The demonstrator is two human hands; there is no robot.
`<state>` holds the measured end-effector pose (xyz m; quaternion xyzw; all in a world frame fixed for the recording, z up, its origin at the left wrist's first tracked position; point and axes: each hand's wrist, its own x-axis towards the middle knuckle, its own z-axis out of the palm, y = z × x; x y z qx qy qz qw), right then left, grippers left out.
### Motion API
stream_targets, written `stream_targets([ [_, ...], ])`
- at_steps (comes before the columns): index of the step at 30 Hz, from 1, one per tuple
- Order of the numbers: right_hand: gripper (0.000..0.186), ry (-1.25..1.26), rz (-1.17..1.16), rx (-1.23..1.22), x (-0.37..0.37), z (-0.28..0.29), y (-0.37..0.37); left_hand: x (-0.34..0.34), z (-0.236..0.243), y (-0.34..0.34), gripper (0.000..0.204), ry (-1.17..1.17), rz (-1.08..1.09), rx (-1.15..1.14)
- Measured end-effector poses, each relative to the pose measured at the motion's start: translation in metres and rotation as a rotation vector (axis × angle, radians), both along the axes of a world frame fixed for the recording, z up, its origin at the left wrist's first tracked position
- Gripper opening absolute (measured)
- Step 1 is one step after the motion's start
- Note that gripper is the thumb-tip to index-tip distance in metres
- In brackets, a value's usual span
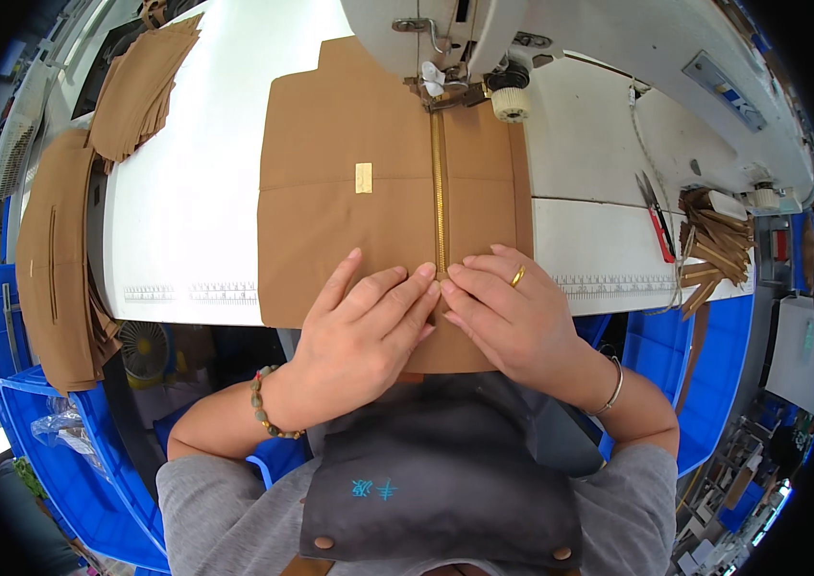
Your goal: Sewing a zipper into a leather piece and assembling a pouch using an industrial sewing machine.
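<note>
Brown cloth (pixel 316 230) center frame, zipper (pixel 440 192) leading up to sewing machine (pixel 378 19) at top. Left hand (pixel 359 331) and right hand (pixel 514 317) meet over zipper's lower part, fingertips together; pinching or just pressing, can't tell. Best: keep zipper straight, cloth flat, pull even.

Over the bench's (pixel 181 245) near edge, the left hand (pixel 359 326) and right hand (pixel 514 317) nearly meet, backs upward, fingers bent, leading fingertips close together; both forearms angle inward.
</note>
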<state>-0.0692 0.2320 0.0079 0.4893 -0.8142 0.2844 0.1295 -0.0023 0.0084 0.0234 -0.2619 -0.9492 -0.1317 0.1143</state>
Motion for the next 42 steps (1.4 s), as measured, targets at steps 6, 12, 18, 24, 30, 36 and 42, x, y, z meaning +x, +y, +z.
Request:
stream_targets([
  [6,0.026,0.008,0.028,0.069,-0.001,0.003,0.001,-0.037,0.003,-0.019,0.051,-0.095,-0.107,0.113],
  [12,0.021,0.025,0.028,0.095,0.0,0.006,-0.002,-0.067,0.013,-0.015,0.096,-0.126,0.059,0.009],
  [18,0.029,-0.029,0.121,0.103,-0.015,0.017,-0.001,-0.075,0.016,-0.016,0.092,-0.135,0.003,-0.039],
  [24,0.068,-0.031,-0.112,0.207,-0.056,0.025,-0.002,-0.077,0.019,-0.014,0.089,-0.127,-0.007,-0.074],
  [30,0.084,0.029,-0.093,0.307,-0.072,0.026,-0.007,-0.091,0.017,-0.016,0.089,-0.113,-0.007,-0.073],
  [36,0.082,0.03,-0.114,0.309,-0.091,0.027,-0.012,-0.11,0.014,-0.019,0.088,-0.069,0.013,-0.062],
  [42,0.076,0.031,-0.134,0.302,-0.106,0.02,-0.014,-0.127,0.015,-0.021,0.088,-0.1,0.033,-0.027],
])
